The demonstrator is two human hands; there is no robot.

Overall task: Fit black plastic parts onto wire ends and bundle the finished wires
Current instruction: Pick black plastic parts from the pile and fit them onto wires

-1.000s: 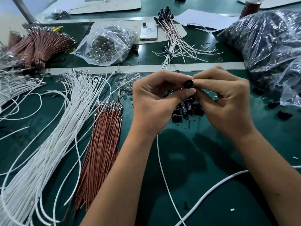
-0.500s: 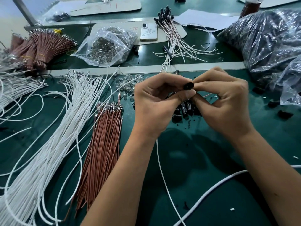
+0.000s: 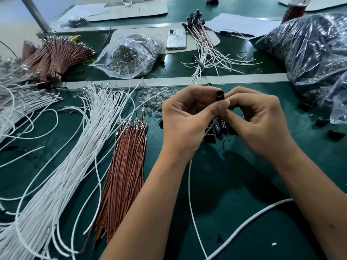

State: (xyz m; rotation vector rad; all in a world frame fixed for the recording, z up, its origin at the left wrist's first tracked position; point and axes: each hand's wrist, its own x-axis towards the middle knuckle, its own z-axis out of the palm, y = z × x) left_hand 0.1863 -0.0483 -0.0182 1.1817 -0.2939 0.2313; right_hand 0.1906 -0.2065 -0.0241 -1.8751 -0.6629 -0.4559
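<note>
We pinch one black plastic part [image 3: 220,95] between both hands [image 3: 223,121] — a few finished wires [image 3: 202,42] at the table's [image 3: 244,194] far edge, most white wires [image 3: 62,166] unfitted.

Open green mat [image 3: 234,184] lies in the lower middle of the frame, crossed only by a thin white wire [image 3: 191,194] and a thicker white cable [image 3: 249,222]. White wires [image 3: 56,166] and brown wires [image 3: 122,166] block the left; a plastic bag [image 3: 309,57] fills the upper right; loose black parts [image 3: 217,128] crowd the centre.
</note>
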